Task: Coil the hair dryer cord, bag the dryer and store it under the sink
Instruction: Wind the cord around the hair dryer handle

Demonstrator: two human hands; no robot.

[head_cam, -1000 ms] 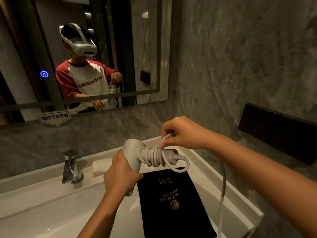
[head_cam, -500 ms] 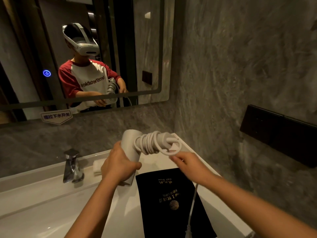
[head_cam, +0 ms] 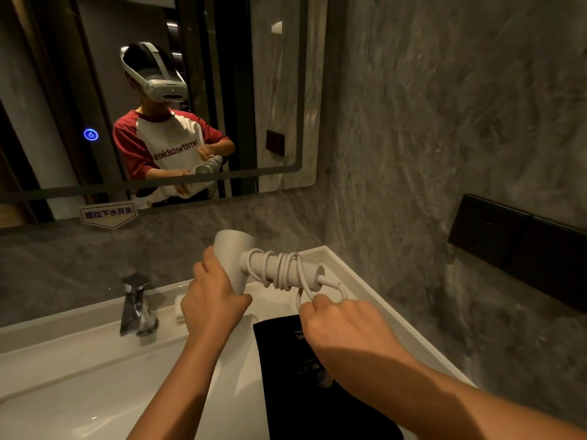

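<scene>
Left hand (head_cam: 212, 301) grips the light, rigid hair dryer (head_cam: 233, 263) by its barrel; right hand (head_cam: 341, 325) pinches the springy, loose-wound cord (head_cam: 279, 269) near the handle end

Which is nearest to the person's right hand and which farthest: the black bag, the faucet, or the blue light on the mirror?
From the right hand:
1. Black bag, lying on the counter just beneath it.
2. Faucet, off to the left behind the basin.
3. Blue light, high on the mirror, far left.
</scene>
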